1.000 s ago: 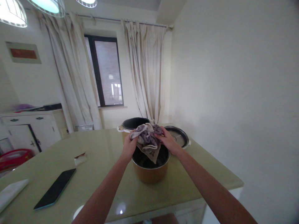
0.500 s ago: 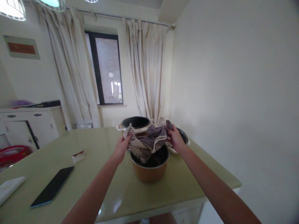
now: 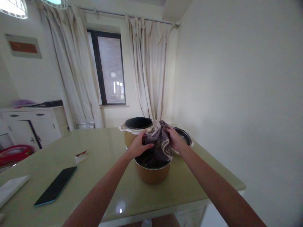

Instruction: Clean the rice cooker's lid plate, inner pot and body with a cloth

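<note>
A brown inner pot with a dark inside stands on the pale green table in front of me. A grey patterned cloth hangs over the pot's mouth and reaches down into it. My left hand grips the cloth's left side just above the pot's rim. On the cloth's right side, my right hand holds it bunched up. Both hands are closed on the cloth.
Behind the pot stands a rice cooker body with an open dark well, and a lid lies to its right. A dark phone, a small wrapper and white paper lie at the left. A wall is close on the right.
The cloth was stretched wide between my hands above the pot. Both hands have come together and the cloth is bunched and lower in the pot.
</note>
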`<control>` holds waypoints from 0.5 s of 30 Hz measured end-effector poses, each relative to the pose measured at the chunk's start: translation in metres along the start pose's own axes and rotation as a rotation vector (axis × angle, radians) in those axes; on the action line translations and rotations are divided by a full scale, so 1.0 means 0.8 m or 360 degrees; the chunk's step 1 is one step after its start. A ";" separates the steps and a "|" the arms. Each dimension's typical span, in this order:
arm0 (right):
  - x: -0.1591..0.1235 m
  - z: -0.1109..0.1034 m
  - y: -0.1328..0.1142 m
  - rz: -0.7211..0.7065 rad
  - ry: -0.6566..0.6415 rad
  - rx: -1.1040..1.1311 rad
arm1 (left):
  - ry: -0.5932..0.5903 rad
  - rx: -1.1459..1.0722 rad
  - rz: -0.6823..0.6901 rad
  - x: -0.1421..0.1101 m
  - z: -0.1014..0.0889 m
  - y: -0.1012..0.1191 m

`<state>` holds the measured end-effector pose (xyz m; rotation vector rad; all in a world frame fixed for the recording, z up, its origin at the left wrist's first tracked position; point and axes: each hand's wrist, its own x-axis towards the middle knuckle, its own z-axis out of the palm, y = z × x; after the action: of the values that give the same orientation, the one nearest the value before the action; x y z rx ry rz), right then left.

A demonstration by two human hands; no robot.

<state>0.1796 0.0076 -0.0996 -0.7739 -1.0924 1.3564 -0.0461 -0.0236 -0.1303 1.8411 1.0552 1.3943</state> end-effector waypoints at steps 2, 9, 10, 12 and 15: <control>-0.001 0.003 -0.002 0.0012 -0.0055 -0.0136 | 0.0053 0.0180 0.0063 0.015 0.007 -0.004; -0.004 -0.028 -0.017 0.0077 0.0026 -0.0582 | 0.0421 -0.0298 -0.0401 0.019 -0.023 -0.007; -0.002 -0.030 -0.017 0.0084 0.0045 -0.0571 | 0.0410 -0.0378 -0.0422 0.015 -0.025 -0.006; 0.001 -0.027 -0.014 0.0048 0.0078 -0.0510 | 0.0372 -0.0484 -0.0468 0.006 -0.026 -0.001; 0.002 -0.015 -0.008 -0.0038 0.0062 -0.0428 | 0.0281 -0.0626 -0.0639 0.000 -0.021 0.010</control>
<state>0.1927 0.0107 -0.0978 -0.9754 -1.2648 1.1825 -0.0605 -0.0283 -0.1189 1.1693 1.0723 1.4114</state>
